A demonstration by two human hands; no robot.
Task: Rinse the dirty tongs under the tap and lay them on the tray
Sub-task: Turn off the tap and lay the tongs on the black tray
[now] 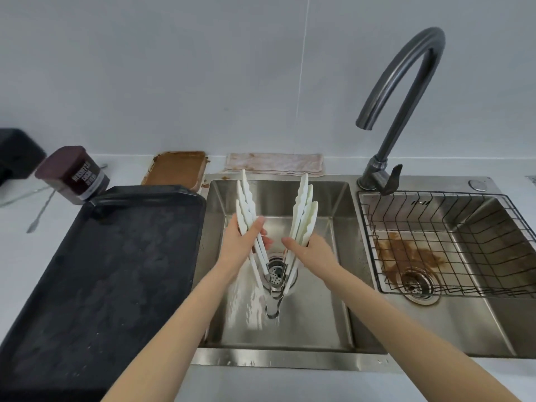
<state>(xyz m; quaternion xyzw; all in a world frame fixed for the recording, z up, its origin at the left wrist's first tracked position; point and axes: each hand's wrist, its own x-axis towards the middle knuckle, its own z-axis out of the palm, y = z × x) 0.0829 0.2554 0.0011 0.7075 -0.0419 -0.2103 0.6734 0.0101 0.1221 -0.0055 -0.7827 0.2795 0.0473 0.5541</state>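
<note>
Over the sink (342, 285), the left hand (242, 245) and right hand (311, 250) each clasp one side of the spread white tongs (275, 227). Rinsing looks unfinished; the tap (406, 91), up right of the hands, seems dry. The tray (116, 256) waits left.

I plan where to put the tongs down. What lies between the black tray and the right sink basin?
In the head view, the left sink basin lies between the black tray and the right sink basin; both hands hold the white tongs there.
</note>
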